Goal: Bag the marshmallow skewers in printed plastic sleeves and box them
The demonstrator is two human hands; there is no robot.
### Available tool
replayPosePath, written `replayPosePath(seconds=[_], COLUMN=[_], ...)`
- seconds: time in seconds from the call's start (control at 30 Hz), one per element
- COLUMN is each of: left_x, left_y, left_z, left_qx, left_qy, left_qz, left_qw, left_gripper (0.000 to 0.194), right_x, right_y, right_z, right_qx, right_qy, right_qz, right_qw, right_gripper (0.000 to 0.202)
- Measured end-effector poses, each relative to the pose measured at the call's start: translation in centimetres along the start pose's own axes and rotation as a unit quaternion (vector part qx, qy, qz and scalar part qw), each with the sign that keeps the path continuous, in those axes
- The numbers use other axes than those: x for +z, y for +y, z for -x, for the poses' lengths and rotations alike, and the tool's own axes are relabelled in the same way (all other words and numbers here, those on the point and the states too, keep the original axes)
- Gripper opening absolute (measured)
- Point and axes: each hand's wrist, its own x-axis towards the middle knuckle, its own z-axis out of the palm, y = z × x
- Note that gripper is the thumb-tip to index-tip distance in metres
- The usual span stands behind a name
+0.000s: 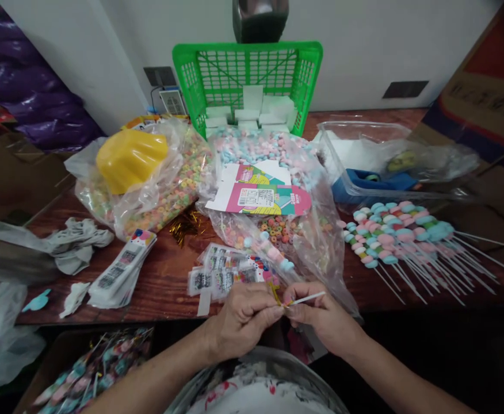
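At the near edge of the wooden table (165, 282), both hands are meeting just above the person's lap. Left hand (243, 319) is curling closed, its fingertips pinching a small gold twist tie (275, 292) against the neck of a wrapped candy skewer (269, 256). Right hand (325, 319) is likewise closing, thumb and forefinger gripping the white stick (308, 298) of the same skewer, which is pointing rightward past the knuckles. The skewer's candy end is lying away from the person, over a pile of small printed bags (221, 276) just beyond the hands. Further left, a second stack of printed bags (122, 270) is resting beside a crumpled grey cloth (73, 244). Behind these, large clear bags of coloured candy rings (170, 190) are lying open, one bearing a yellow scoop (129, 158) and another a flattened pink carton (260, 195). To the right, a row of finished skewers (399, 233) is fanning out with sticks pointing right. A green basket (247, 77) is standing tilted against the wall, and a clear tub (364, 155) is sitting just beside it.
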Motion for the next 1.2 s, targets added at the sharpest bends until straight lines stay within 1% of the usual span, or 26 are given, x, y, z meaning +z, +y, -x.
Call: replayPosePath(seconds=[0.03,0.07,0.1,0.13,0.17,0.2,0.27,0.3,0.37,0.43,0.5,0.57,0.63,0.73,0.8,0.87,0.9,0.93,0.97,1.0,1.03,1.07,1.1,1.13,1.17,1.2], left_x=[0.0,0.1,0.1,0.1,0.0,0.0,-0.2,-0.3,-0.4,-0.5,-0.5,-0.6,-0.6,-0.5,-0.7,-1.3,-1.7,-2.1,-2.5,-2.8,-3.0,-3.0,-2.9,-2.6,-2.2,-1.7], left_y=[0.2,0.3,0.3,0.3,0.3,0.3,0.3,0.4,0.5,0.6,0.7,0.7,0.7,0.1,-0.4,-0.5,-0.3,0.1,0.7,1.6,2.5,3.4,4.1,4.7,4.8,4.7], left_z=[-0.1,-0.2,-0.4,-0.6,-0.8,-1.0,-1.4,-1.6,-1.8,-2.0,-2.2,-2.3,-2.5,-2.7,-2.9,-3.5,-3.9,-4.3,-4.8,-5.2,-5.5,-5.6,-5.6,-5.4,-5.2,-4.9], left_qx=[0.028,0.037,0.028,0.006,-0.029,-0.075,-0.187,-0.238,-0.314,-0.359,-0.387,-0.400,-0.398,-0.386,-0.370,-0.344,-0.324,-0.296,-0.257,-0.207,-0.146,-0.083,-0.022,0.032,0.076,0.107], left_qy=[-0.003,-0.008,-0.012,-0.016,-0.022,-0.034,-0.075,-0.099,-0.142,-0.180,-0.224,-0.269,-0.314,-0.382,-0.406,-0.413,-0.420,-0.429,-0.434,-0.424,-0.390,-0.329,-0.260,-0.193,-0.137,-0.097], left_qz=[-0.022,-0.028,-0.021,0.000,0.032,0.075,0.176,0.223,0.292,0.323,0.327,0.318,0.300,0.266,0.250,0.230,0.196,0.135,0.046,-0.073,-0.205,-0.332,-0.434,-0.504,-0.539,-0.543], left_qw=[0.999,0.999,0.999,1.000,0.999,0.994,0.964,0.940,0.892,0.857,0.832,0.817,0.808,0.797,0.797,0.811,0.825,0.843,0.862,0.879,0.886,0.880,0.862,0.841,0.827,0.827], left_gripper=[0.027,0.027,0.029,0.032,0.034,0.036,0.036,0.035,0.031,0.028,0.027,0.029,0.032,0.036,0.040,0.041,0.039,0.036,0.032,0.026,0.022,0.018,0.016,0.016,0.016,0.016], right_x=[-0.1,-0.2,-0.3,-0.5,-0.7,-0.8,-1.2,-1.4,-1.8,-2.0,-2.0,-1.8,-1.6,-1.3,-1.0,-0.6,-0.4,-0.3,-0.2,-0.2,-0.4,-0.8,-1.3,-2.0,-2.6,-3.1], right_y=[-0.1,-0.3,-0.7,-1.1,-1.5,-1.9,-2.6,-2.9,-3.1,-3.2,-3.4,-3.6,-3.8,-3.7,-3.4,-2.9,-2.6,-2.3,-2.0,-1.8,-1.7,-1.8,-2.1,-2.5,-3.2,-4.0], right_z=[0.2,0.3,0.4,0.4,0.5,0.6,0.9,1.2,1.7,2.3,2.7,2.9,3.0,3.0,3.0,3.0,2.9,2.7,2.5,2.0,1.4,0.6,-0.3,-1.2,-2.1,-2.7], right_qx=[-0.005,-0.023,-0.061,-0.122,-0.200,-0.282,-0.411,-0.454,-0.507,-0.556,-0.581,-0.585,-0.573,-0.557,-0.546,-0.528,-0.515,-0.501,-0.488,-0.476,-0.468,-0.460,-0.448,-0.430,-0.409,-0.388], right_qy=[0.000,0.001,0.002,0.004,0.005,0.006,-0.011,-0.023,-0.048,-0.064,-0.078,-0.094,-0.118,-0.136,-0.126,-0.111,-0.111,-0.114,-0.113,-0.107,-0.089,-0.057,-0.009,0.048,0.106,0.158], right_qz=[0.017,0.052,0.107,0.174,0.246,0.313,0.423,0.463,0.520,0.535,0.533,0.538,0.549,0.555,0.562,0.586,0.604,0.624,0.645,0.664,0.678,0.683,0.673,0.648,0.615,0.581], right_qw=[1.000,0.998,0.992,0.977,0.948,0.907,0.808,0.761,0.686,0.633,0.610,0.600,0.596,0.602,0.608,0.605,0.599,0.588,0.577,0.567,0.561,0.564,0.589,0.626,0.666,0.697], right_gripper=[0.026,0.024,0.021,0.019,0.019,0.020,0.023,0.024,0.025,0.027,0.029,0.028,0.023,0.015,0.010,0.010,0.011,0.012,0.014,0.015,0.017,0.018,0.018,0.017,0.017,0.018])
